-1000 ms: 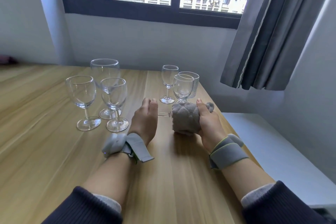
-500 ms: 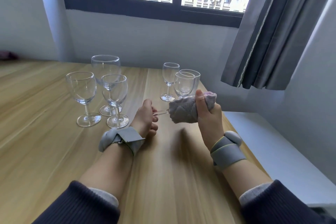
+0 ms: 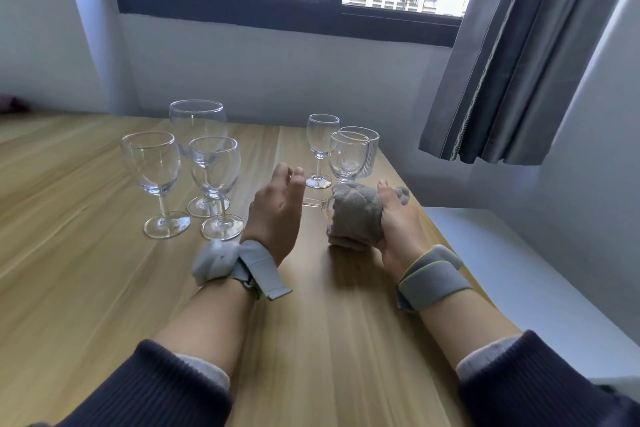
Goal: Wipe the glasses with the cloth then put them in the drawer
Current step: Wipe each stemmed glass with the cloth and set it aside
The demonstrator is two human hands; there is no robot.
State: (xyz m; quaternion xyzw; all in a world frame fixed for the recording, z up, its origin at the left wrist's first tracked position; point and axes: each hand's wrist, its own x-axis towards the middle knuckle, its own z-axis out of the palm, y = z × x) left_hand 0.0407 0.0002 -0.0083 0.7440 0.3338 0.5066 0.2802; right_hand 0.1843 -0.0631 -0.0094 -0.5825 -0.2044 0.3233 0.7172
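I have a wine glass (image 3: pixel 313 203) lying sideways above the table (image 3: pixel 104 270), held between my two hands. My right hand (image 3: pixel 393 229) has the grey cloth (image 3: pixel 355 215) bunched around the bowl, fingers and thumb curled round it, so that grip is closed on the cloth with the bowl inside. My left hand (image 3: pixel 277 215) is at the foot end of the glass; the stem runs into it, but the fingers are turned away from the camera and I cannot tell whether they are wrapped on the foot or only steadying it.

I judge this glass to be light, rigid, smooth and easy to break, with the thin stem the weakest point. The cloth is soft and gives good friction on the bowl, so the bowl is where I would take the load. I would keep twisting force off the stem and hold the foot only lightly.

Five more glasses stand upright on the table, waiting: three (image 3: pixel 214 166) in a close cluster to the left of my hands, and a small stemmed one (image 3: pixel 321 146) beside two ribbed ones (image 3: pixel 348 156) behind the cloth. No drawer is in view.
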